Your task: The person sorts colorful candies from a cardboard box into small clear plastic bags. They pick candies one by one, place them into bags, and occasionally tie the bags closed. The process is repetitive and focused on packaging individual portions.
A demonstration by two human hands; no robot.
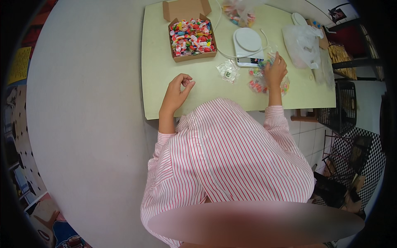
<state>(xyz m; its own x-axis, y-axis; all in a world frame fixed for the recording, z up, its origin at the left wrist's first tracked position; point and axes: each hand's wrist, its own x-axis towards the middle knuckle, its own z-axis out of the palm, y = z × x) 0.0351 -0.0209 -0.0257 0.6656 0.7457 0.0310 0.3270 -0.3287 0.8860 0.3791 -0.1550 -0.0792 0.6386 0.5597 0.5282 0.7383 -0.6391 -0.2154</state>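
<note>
My left hand [180, 93] is raised over the near left part of the pale green table [204, 79], fingers loosely curled and holding nothing that I can see. On the right, my right hand [276, 70] touches small clear bags of colourful candies [259, 85]; whether its fingers grip one is unclear. Beyond it stands a white digital kitchen scale [249, 40] with a round platform and a cable lying across it. Flat clear plastic bags [228, 71] lie left of the bagged candies. An open cardboard box [194, 57] full of wrapped candies sits at the back left.
A large clear bag of candies [240, 15] stands at the back. White plastic bags [302, 46] and a rubber band [311, 77] lie at the right. A black plastic crate [345, 107] is beyond the table's right edge. A wall [86, 108] borders the left side.
</note>
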